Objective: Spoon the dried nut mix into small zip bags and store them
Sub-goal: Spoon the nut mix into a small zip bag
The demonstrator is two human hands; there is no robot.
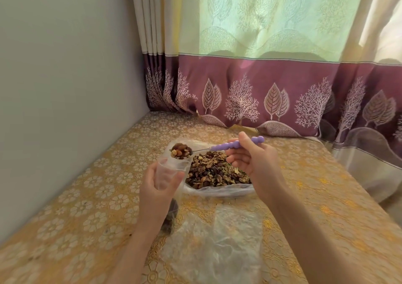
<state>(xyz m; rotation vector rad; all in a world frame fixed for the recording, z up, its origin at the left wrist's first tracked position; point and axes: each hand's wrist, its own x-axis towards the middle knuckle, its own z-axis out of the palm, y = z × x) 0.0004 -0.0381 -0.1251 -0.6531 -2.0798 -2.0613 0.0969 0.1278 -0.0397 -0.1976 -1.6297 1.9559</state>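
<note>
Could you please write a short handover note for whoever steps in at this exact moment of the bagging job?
Left hand holds a small zip bag upright, mouth open; some mix already sits at its bottom.
Right hand grips the purple spoon, whose loaded bowl is level just above the bag mouth.
The nut mix lies heaped on an open plastic bag on the table; clear plastic lies nearer the person.
Done: this bag partly filled.
Left: tip in this spoonful, finish filling, seal, store.

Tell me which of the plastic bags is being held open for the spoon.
The small zip bag in the left hand, mouth up under the loaded spoon. The big bag of nuts and the empty bags lie on the table.
</note>
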